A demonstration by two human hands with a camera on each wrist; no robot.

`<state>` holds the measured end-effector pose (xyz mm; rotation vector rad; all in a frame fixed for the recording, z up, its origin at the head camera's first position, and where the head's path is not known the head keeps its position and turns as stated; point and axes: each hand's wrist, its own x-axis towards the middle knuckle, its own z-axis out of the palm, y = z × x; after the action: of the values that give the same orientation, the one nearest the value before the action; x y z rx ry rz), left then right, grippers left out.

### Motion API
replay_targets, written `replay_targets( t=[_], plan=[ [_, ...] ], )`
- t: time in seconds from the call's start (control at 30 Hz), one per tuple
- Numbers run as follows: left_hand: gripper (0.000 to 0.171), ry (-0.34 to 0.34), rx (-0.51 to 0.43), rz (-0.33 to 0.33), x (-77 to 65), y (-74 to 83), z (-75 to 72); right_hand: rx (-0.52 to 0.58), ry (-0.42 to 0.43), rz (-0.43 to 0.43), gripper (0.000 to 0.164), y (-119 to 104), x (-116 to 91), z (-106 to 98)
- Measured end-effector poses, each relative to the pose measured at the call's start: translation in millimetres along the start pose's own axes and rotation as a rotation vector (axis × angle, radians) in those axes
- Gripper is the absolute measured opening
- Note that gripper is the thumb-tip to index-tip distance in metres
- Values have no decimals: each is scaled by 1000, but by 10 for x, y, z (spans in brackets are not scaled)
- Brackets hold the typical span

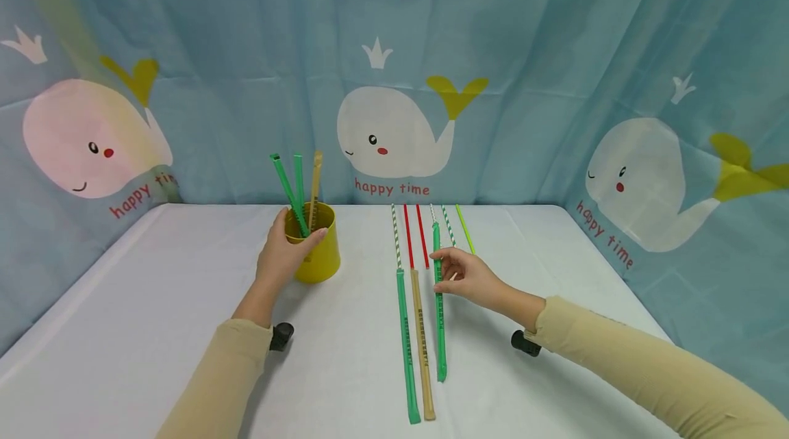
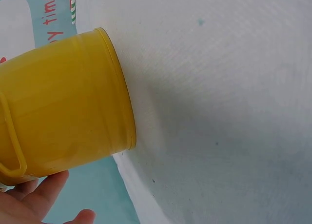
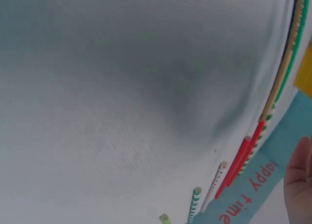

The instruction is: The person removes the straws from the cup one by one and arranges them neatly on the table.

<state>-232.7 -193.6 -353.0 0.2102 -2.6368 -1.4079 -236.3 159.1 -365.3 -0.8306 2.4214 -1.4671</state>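
A small yellow bucket [image 1: 323, 257] stands on the left of the table, and my left hand [image 1: 282, 257] grips it near the rim, thumb on the near side. Two green straws [image 1: 287, 185] and a tan straw [image 1: 315, 185], seemingly paper-wrapped, lean inside it. The left wrist view shows the bucket's side and wire handle [image 2: 13, 146], with fingers [image 2: 46, 192] beside it. My right hand [image 1: 470, 280] pinches a long green wrapped straw [image 1: 440, 336] near its upper-middle part. To its left lie a tan wrapped straw [image 1: 422, 350] and another green one [image 1: 407, 350].
At the table's back lie a green-striped straw [image 1: 396, 237], two red straws [image 1: 408, 237], a pale dotted straw [image 3: 217, 182], a second green-striped straw [image 1: 448, 223] and a lime straw [image 1: 465, 228]. A blue whale-print curtain [image 1: 530, 117] hangs around the white table [image 1: 154, 329].
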Motion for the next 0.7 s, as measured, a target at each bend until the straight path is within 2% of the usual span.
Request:
replay_targets(
  t=[0.43,0.7],
  plan=[
    [100,-2,7,0,-16,30,-11,-123,-116,64,48,102,-72,101],
    [99,-1,7,-3,-13,29,-16,-130,-243,94,41,178,-102,137]
  ],
)
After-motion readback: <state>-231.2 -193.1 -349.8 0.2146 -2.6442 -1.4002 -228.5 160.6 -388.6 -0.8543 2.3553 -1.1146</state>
